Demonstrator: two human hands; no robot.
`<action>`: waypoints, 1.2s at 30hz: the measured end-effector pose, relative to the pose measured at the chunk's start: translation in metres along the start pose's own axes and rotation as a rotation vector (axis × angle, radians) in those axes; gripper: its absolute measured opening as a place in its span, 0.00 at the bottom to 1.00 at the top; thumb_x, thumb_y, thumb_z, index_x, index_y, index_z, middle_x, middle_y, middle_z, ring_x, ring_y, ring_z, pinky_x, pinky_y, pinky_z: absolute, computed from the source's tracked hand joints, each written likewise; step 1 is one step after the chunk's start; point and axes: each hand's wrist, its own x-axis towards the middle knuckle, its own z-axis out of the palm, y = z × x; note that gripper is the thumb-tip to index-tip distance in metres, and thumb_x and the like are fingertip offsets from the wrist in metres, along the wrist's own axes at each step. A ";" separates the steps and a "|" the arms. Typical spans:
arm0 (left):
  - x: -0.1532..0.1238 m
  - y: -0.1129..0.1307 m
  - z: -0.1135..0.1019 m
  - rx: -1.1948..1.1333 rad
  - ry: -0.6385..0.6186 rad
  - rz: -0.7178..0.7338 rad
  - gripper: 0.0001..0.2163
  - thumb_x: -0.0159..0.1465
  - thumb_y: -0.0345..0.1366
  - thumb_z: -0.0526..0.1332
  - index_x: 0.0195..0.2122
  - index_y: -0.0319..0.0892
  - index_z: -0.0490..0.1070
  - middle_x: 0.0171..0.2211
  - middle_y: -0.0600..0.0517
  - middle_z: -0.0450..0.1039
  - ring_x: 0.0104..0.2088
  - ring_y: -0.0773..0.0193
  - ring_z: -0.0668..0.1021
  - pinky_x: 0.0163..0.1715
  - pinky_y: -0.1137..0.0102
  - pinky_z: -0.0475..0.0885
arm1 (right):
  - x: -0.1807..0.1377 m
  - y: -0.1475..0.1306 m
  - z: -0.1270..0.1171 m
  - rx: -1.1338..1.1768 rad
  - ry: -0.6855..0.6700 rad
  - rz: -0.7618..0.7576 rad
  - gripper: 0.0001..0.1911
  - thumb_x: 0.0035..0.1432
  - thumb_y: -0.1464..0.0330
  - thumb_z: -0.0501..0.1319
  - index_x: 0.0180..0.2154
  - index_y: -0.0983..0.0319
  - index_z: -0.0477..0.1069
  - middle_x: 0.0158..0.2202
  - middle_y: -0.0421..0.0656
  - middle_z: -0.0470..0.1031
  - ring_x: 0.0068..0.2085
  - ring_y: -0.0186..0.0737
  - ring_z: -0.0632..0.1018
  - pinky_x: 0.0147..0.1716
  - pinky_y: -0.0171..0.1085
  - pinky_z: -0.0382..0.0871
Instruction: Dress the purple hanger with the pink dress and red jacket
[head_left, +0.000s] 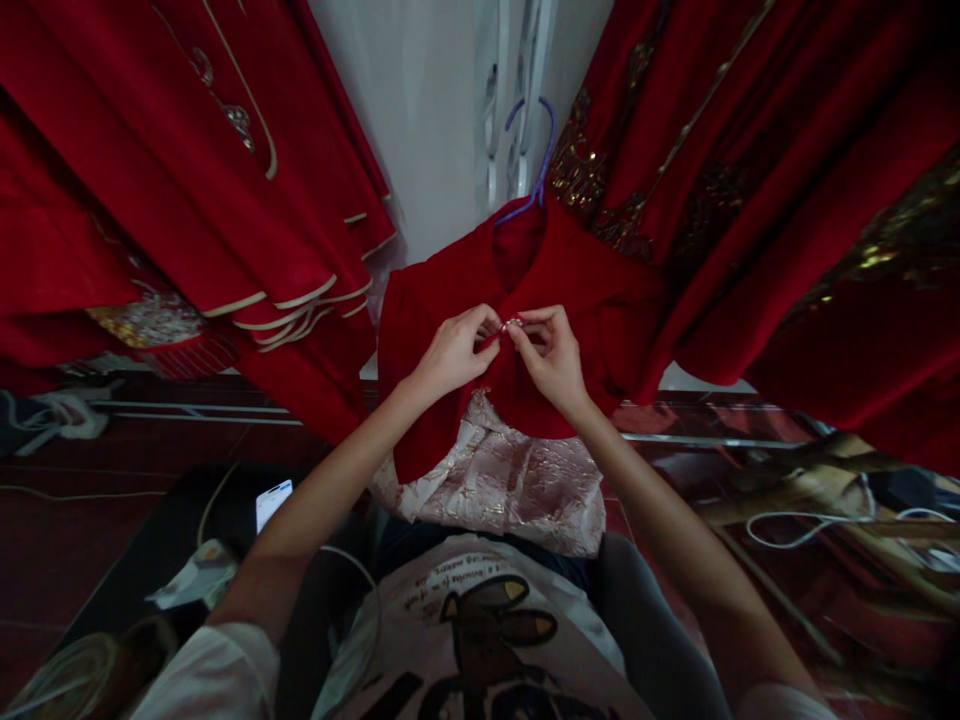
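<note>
A short red jacket (442, 285) hangs in front of me on a purple hanger (541, 190). At its chest opening, a small shiny gold-toned fastener (513, 324) sits between my hands. My left hand (461, 350) is closed in a pinch at the jacket's front edge, just left of the fastener. On the other side, the thumb and fingers of my right hand (553, 355) pinch the fastener itself. Fingertips partly cover it, so its exact form is hard to see. Below the jacket, a pale pink brocade cloth (517, 480) with gold pattern lies over my lap.
Red garments with pale trim (225, 200) hang on the left, and red garments with gold sequins (720, 200) on the right. A lit phone (273, 503) lies by my left forearm. Several wooden pieces and a white cable (795, 520) are at the right.
</note>
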 end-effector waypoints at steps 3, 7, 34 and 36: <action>0.001 0.003 0.000 0.003 -0.006 0.052 0.06 0.59 0.29 0.61 0.37 0.40 0.67 0.35 0.52 0.74 0.33 0.69 0.78 0.35 0.74 0.77 | -0.001 -0.002 -0.001 -0.024 0.012 -0.001 0.11 0.59 0.61 0.64 0.41 0.58 0.67 0.41 0.41 0.77 0.40 0.36 0.80 0.33 0.33 0.77; 0.004 0.002 0.003 0.033 0.022 0.023 0.04 0.61 0.33 0.61 0.33 0.40 0.67 0.31 0.53 0.74 0.29 0.70 0.77 0.31 0.75 0.76 | -0.002 -0.004 -0.004 0.001 0.027 -0.001 0.10 0.59 0.61 0.64 0.40 0.59 0.73 0.42 0.42 0.79 0.40 0.38 0.81 0.37 0.37 0.80; 0.010 0.012 -0.003 0.211 -0.066 0.079 0.01 0.60 0.30 0.60 0.33 0.40 0.70 0.31 0.51 0.76 0.28 0.67 0.77 0.31 0.73 0.72 | -0.003 -0.010 -0.009 0.078 0.037 0.108 0.18 0.50 0.64 0.71 0.44 0.61 0.78 0.40 0.43 0.82 0.41 0.41 0.83 0.49 0.46 0.79; 0.011 0.010 -0.005 0.194 -0.081 0.094 0.01 0.60 0.30 0.60 0.32 0.40 0.71 0.30 0.52 0.75 0.28 0.68 0.77 0.31 0.74 0.71 | -0.003 -0.009 -0.010 0.071 0.035 0.108 0.18 0.50 0.63 0.70 0.44 0.61 0.78 0.40 0.43 0.82 0.41 0.41 0.83 0.49 0.47 0.79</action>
